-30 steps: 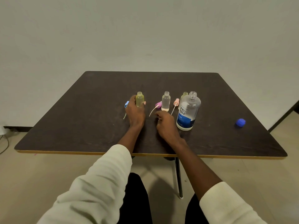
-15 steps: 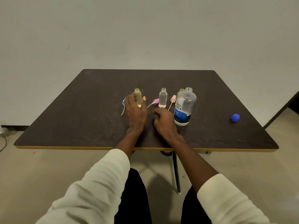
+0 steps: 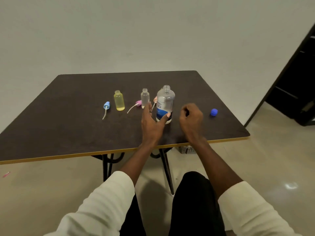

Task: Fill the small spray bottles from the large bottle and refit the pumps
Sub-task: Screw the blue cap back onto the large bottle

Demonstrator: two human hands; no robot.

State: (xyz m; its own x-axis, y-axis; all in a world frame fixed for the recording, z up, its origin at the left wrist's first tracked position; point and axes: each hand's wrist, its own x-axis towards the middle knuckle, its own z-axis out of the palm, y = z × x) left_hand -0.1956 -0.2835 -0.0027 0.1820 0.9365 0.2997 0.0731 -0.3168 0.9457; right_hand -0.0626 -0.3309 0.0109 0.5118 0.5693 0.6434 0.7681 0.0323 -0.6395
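Observation:
The large clear bottle (image 3: 165,103) with a blue label stands uncapped near the table's middle. My left hand (image 3: 151,123) is spread at its lower part, thumb against the front and fingers just left of it, not closed. To the bottle's right, my right hand (image 3: 190,118) hovers curled and holds nothing. A small yellow bottle (image 3: 119,103) and a small clear bottle (image 3: 145,97) stand open at the left. A blue pump (image 3: 106,106), a magenta pump (image 3: 138,103) and a peach pump (image 3: 155,99) lie beside them. The large bottle hides anything behind it.
A blue cap (image 3: 214,112) lies at the right of the dark table (image 3: 68,133), whose yellow front edge is close to me. A dark doorway (image 3: 298,82) is at the far right. A small basket (image 3: 187,149) sits on the floor under the table.
My left hand let go of the yellow bottle and moved right to the large bottle. My right hand moved from the bottle's left to its right. The view shifted right.

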